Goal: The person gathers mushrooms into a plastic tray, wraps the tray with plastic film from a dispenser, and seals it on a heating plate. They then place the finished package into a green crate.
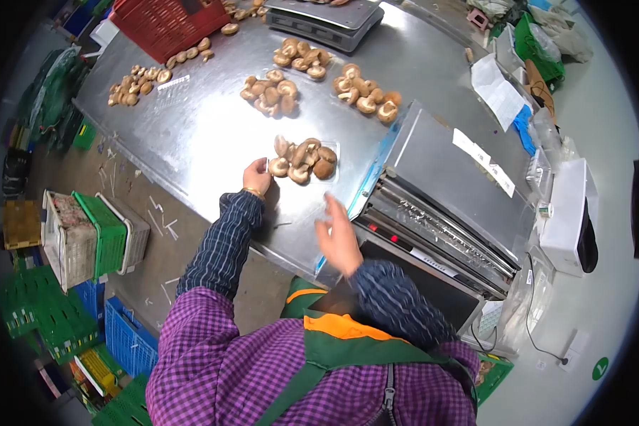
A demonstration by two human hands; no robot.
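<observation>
The left hand rests at the near-left edge of a clear tray of mushrooms on the steel bench, fingers loosely curled against the tray rim, gripping nothing that can be seen. The right hand hovers open and blurred, empty, near the wrapping machine right of the tray. Beyond the tray, three mushroom heaps lie untrayed; portioning appears partly done.

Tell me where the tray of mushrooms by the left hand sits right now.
In the head view, the tray of mushrooms sits mid-frame on the metal table, just right of the left hand, with the wrapping machine further right.
</observation>
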